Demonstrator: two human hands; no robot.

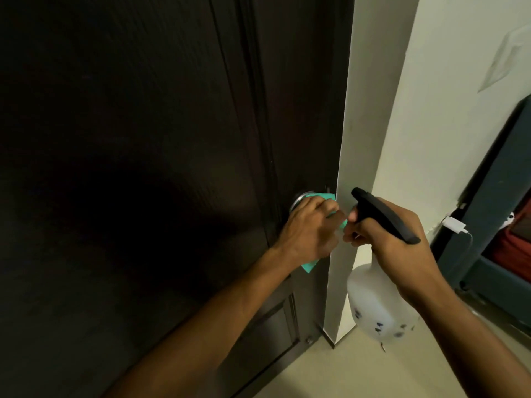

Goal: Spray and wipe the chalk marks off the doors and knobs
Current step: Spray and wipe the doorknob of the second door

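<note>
A dark brown door (143,124) fills the left and middle of the view. Its metal knob (99,200) sits near the door's right edge, mostly covered. My left hand (310,228) presses a teal cloth (311,261) around the knob. Just to the right, my right hand (402,242) grips the black trigger head of a white spray bottle (373,305), which hangs below my fist, nozzle pointing left toward the knob. No chalk marks show on the dark door.
A white wall corner (370,116) juts out right beside the knob. A dark door frame (482,202) stands at the far right, with a white charger and cable (455,226) plugged in near it. Pale floor (359,374) lies below.
</note>
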